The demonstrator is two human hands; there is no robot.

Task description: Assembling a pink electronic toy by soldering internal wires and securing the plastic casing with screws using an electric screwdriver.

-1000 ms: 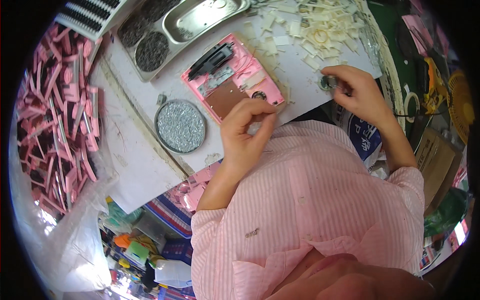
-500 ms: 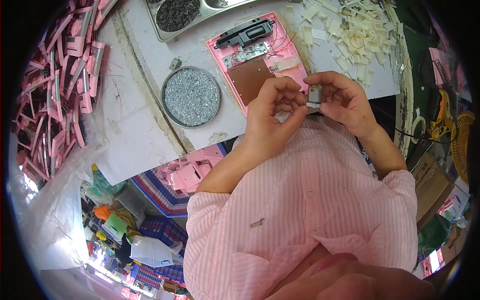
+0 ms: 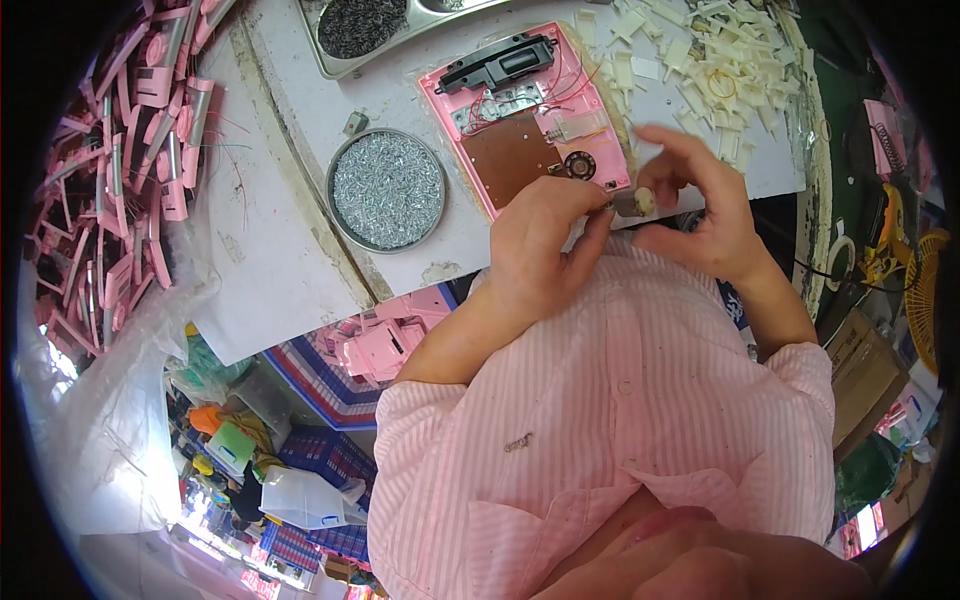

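A small metal motor-like part [image 3: 628,203] with a pale, roundish end is pinched at its left side by my left hand [image 3: 545,235]. My right hand [image 3: 705,215] is just right of that part, thumb and fingers apart, apparently holding nothing. Just beyond my hands lies an open pink plastic casing [image 3: 608,150]. It carries a brown board [image 3: 507,160], a long black module [image 3: 500,65], thin red wires, a translucent piece [image 3: 577,125] and a round black slotted part [image 3: 578,165]. My left fingers overlap the casing's near edge.
A round tin of silvery screws [image 3: 385,190] stands left of the casing, a small metal block [image 3: 355,123] behind it. Farther back is a metal tray [image 3: 335,65] with dark screws. White plastic parts [image 3: 720,80] are heaped at right, pink parts [image 3: 130,180] at far left.
My right fingers have come away from the small metal part and spread apart. The part has turned in my left fingers. The round black part in the casing now shows.
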